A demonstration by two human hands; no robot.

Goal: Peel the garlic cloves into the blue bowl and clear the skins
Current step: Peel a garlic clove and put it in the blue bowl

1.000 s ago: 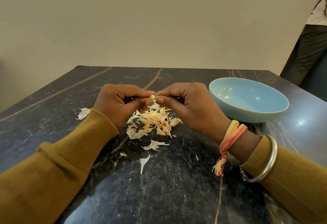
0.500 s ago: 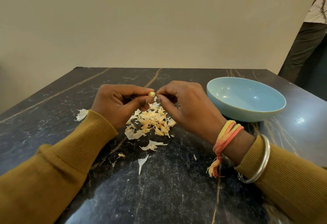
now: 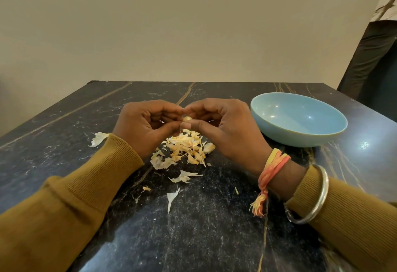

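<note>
A small pale garlic clove [image 3: 187,118] sits between the fingertips of both hands above the table. My left hand [image 3: 144,127] and my right hand [image 3: 223,130] both pinch it with thumb and fingers, knuckles turned outward. Directly below lies a heap of yellowish garlic skins [image 3: 187,149]. The blue bowl [image 3: 298,119] stands on the table just right of my right hand, and no cloves show inside it.
Loose white skin scraps lie near my left cuff [image 3: 98,138] and toward me [image 3: 184,176], [image 3: 172,197]. The black marble table [image 3: 204,239] ends at a beige wall. A standing person [image 3: 373,56] is at the far right edge.
Both hands have lifted slightly and closed in more tightly around the clove, which sits a little lower between the fingertips. Bowl and skins lie as before.
</note>
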